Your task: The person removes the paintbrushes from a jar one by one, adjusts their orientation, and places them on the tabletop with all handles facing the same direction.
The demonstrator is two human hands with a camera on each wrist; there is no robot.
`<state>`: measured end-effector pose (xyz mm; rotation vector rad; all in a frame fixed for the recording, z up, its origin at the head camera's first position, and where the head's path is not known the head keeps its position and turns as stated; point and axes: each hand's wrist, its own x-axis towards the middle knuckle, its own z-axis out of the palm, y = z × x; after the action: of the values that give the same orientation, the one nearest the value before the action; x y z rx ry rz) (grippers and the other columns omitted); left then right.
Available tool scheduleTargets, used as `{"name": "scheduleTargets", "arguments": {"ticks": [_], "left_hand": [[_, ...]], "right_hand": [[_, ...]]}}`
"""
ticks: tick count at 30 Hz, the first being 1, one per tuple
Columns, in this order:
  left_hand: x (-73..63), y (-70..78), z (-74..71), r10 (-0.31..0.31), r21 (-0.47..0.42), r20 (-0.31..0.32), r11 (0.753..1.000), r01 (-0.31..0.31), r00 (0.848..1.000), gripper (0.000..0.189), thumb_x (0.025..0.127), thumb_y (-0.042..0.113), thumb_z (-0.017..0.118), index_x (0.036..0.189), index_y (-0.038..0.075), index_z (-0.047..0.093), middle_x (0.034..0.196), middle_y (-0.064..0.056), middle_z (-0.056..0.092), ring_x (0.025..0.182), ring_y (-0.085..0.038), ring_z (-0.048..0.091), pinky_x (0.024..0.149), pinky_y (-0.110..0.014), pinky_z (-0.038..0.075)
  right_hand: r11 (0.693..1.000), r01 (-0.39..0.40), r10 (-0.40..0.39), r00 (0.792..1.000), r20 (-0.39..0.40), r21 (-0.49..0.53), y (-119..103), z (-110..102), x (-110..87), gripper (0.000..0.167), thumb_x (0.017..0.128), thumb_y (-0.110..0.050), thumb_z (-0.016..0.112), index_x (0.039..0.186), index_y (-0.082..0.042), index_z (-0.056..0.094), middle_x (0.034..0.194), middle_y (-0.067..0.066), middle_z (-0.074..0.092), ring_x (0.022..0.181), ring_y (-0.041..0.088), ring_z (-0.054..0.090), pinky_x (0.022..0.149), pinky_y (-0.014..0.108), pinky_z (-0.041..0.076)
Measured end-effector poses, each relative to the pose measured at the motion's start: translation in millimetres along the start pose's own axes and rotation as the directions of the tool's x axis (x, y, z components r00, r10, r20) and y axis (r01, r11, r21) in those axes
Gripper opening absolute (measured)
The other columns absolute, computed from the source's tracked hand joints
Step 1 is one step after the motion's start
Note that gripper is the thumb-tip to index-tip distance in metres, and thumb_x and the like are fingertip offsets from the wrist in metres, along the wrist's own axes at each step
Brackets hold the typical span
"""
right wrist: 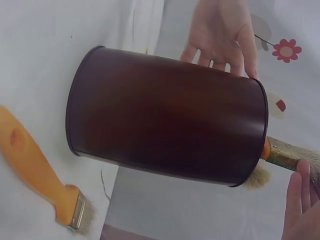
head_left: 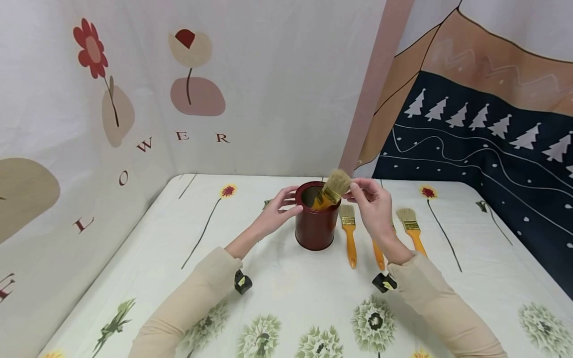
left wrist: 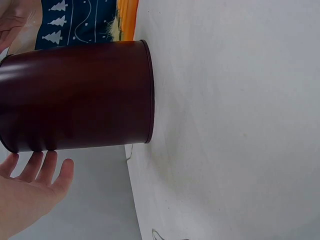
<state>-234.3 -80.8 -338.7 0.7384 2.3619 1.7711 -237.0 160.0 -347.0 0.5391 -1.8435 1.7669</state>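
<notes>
A dark red-brown can (head_left: 315, 231) stands upright on the table. My left hand (head_left: 279, 211) touches its left side near the rim, thumb in front and fingers spread farther back. In the left wrist view the fingertips (left wrist: 50, 156) rest against the can's wall. My right hand (head_left: 373, 204) pinches a paintbrush (head_left: 336, 186) near its pale bristles, above the can's right rim. The brush tilts, its orange handle down inside the can. Another tuft of bristles (right wrist: 257, 177) shows beside the rim in the right wrist view.
Right of the can lie a paintbrush (head_left: 349, 236), another paintbrush (head_left: 378, 254) partly hidden by my right forearm, and a third paintbrush (head_left: 411, 228). A floral cloth (head_left: 277, 283) covers the table. Printed fabric (head_left: 277, 89) hangs behind it.
</notes>
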Motion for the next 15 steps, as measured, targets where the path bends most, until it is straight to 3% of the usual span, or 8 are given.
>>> {"name": "scheduleTargets", "arguments": {"ticks": [2, 4, 9, 11, 15], "left_hand": [[0.0, 0.1, 0.0, 0.003, 0.000, 0.001, 1.000, -0.003, 1.000, 0.055, 0.088, 0.015, 0.056, 0.134, 0.003, 0.030, 0.127, -0.017, 0.040, 0.114, -0.029, 0.040, 0.091, -0.040, 0.037], [-0.1, 0.2, -0.1, 0.003, 0.000, 0.001, 1.000, -0.003, 1.000, 0.055, 0.088, 0.015, 0.056, 0.134, 0.003, 0.030, 0.127, -0.017, 0.040, 0.114, -0.029, 0.040, 0.091, -0.040, 0.037], [-0.2, 0.5, -0.1, -0.003, 0.001, 0.000, 1.000, 0.003, 1.000, 0.055, 0.088, 0.015, 0.056, 0.134, 0.003, 0.030, 0.128, -0.017, 0.040, 0.114, -0.028, 0.040, 0.091, -0.040, 0.037], [-0.2, 0.5, 0.0, -0.007, 0.000, 0.001, 1.000, 0.007, 1.000, 0.055, 0.088, 0.016, 0.056, 0.134, 0.004, 0.030, 0.128, -0.016, 0.040, 0.115, -0.028, 0.040, 0.091, -0.040, 0.037], [0.1, 0.3, 0.1, -0.008, -0.002, 0.001, 1.000, 0.008, 1.000, 0.055, 0.088, 0.015, 0.056, 0.134, 0.004, 0.030, 0.128, -0.016, 0.040, 0.114, -0.028, 0.040, 0.091, -0.039, 0.037]], "right_hand": [[1.000, -0.004, 0.004, 1.000, -0.011, -0.029, -22, 4, -0.6, 0.025, 0.088, -0.021, 0.055, 0.098, 0.002, 0.057, 0.087, 0.017, 0.059, 0.072, 0.022, 0.060, 0.065, 0.025, 0.050], [0.999, 0.019, -0.018, 1.000, -0.013, 0.033, -26, 4, 0.9, 0.023, 0.087, -0.020, 0.057, 0.097, 0.001, 0.057, 0.087, 0.014, 0.060, 0.072, 0.019, 0.060, 0.064, 0.023, 0.050], [0.999, 0.021, -0.019, 0.999, -0.045, 0.045, -35, 0, 4.7, 0.018, 0.088, -0.015, 0.055, 0.097, 0.001, 0.057, 0.086, 0.011, 0.060, 0.072, 0.014, 0.059, 0.065, 0.021, 0.049], [1.000, 0.007, -0.007, 0.998, -0.061, 0.003, -42, -1, 5.6, 0.017, 0.089, -0.012, 0.053, 0.097, 0.002, 0.056, 0.085, 0.009, 0.060, 0.072, 0.014, 0.059, 0.066, 0.022, 0.049], [0.999, 0.003, 0.001, 0.996, -0.090, 0.042, -46, -4, 10.0, 0.011, 0.089, -0.006, 0.051, 0.096, 0.000, 0.056, 0.083, 0.005, 0.060, 0.071, 0.015, 0.059, 0.065, 0.023, 0.049]]}}
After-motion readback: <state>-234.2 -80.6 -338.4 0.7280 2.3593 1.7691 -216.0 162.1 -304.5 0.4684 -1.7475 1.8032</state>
